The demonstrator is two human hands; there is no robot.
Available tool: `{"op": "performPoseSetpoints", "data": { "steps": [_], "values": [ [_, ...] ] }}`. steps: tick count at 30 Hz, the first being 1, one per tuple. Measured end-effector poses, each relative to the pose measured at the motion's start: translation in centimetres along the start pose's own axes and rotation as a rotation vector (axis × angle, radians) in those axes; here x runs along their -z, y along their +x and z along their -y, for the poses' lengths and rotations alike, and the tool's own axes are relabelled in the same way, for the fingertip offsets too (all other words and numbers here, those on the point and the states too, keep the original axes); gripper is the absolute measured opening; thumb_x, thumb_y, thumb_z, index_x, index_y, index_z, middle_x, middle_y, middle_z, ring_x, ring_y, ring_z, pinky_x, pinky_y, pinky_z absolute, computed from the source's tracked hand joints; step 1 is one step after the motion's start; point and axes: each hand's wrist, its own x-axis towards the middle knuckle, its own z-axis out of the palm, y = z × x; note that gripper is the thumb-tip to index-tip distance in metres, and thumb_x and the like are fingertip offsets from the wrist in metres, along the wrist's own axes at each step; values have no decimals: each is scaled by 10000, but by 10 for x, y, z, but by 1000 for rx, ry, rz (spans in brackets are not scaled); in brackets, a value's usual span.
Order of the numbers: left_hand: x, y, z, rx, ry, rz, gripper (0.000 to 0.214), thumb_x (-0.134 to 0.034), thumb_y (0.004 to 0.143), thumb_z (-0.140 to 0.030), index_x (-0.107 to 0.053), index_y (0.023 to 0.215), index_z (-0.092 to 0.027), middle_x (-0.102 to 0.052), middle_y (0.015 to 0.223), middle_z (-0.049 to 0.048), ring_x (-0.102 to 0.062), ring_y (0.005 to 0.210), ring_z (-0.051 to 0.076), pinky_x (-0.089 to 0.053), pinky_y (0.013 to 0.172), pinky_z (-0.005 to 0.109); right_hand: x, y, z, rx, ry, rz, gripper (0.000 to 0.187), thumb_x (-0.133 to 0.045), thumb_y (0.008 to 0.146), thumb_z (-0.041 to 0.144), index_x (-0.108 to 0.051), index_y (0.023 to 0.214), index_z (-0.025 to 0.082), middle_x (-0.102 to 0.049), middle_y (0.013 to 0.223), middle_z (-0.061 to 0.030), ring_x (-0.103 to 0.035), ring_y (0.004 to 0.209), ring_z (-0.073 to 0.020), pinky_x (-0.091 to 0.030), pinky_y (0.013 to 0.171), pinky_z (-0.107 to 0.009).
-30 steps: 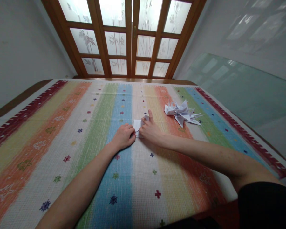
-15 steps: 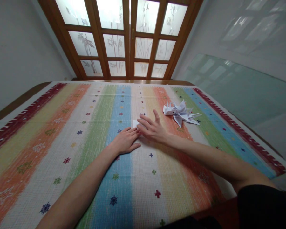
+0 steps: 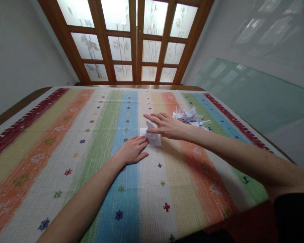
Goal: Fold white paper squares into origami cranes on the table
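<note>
A small folded sheet of white paper [image 3: 155, 141] lies flat on the striped tablecloth, with one flap [image 3: 150, 126] standing up from it. My left hand [image 3: 133, 149] rests palm down with its fingers stretched out, the fingertips pressing on the paper's left side. Just above and to the right of the sheet is my right hand [image 3: 168, 126], its fingers extended and apart. The raised flap shows between its thumb and forefinger; whether they touch it I cannot tell. Behind my right wrist lie several folded white paper cranes [image 3: 190, 115], partly hidden by the forearm.
The striped tablecloth [image 3: 91, 168] covers the table, printed with small stars and crosses. Wooden doors with frosted panes [image 3: 123, 47] stand beyond the far edge. A pale glass panel [image 3: 243, 98] leans along the right wall.
My right hand has lifted and shifted right and slightly away, uncovering more of the paper, where a flap now stands up. My left hand stays in place on the sheet.
</note>
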Motion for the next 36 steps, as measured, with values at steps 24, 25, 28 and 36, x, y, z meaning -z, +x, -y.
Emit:
{"op": "performPoseSetpoints", "data": {
  "steps": [24, 25, 28, 36],
  "values": [
    [-3, -3, 2, 32, -47, -92, 401, -546, 887, -406, -624, 1184, -148, -531, 1371, 169, -522, 1227, 308, -431, 1004, 462, -66, -8, 48, -542, 402, -573, 500, -584, 866, 241, -447, 1346, 259, -496, 1328, -127, -526, 1133, -263, -434, 980, -510],
    [-2, -3, 2, 30, -48, -86, 393, -546, 887, -403, -623, 1181, -153, -520, 1389, 163, -519, 1233, 305, -426, 1010, 462, -70, -10, 49, -639, 502, -616, 576, -618, 846, 274, -404, 1380, 241, -494, 1325, -143, -559, 1054, -253, -482, 910, -475],
    [-1, -2, 2, 31, -59, -65, 377, -547, 884, -387, -617, 1178, -162, -530, 1395, 142, -505, 1257, 296, -400, 1040, 462, -75, -7, 47, -840, 797, -583, 536, -648, 818, 290, -475, 1320, 220, -578, 1206, -125, -591, 791, -185, -521, 686, -352],
    [-1, -2, 4, 43, -246, -202, 348, -572, 867, -374, -635, 1152, -185, -627, 1271, 125, -561, 1186, 276, -424, 1003, 470, -73, 4, 45, -919, 894, -491, 185, -562, 723, 91, -696, 826, 165, -673, 819, -41, -559, 679, -139, -450, 682, -285]
  ]
}}
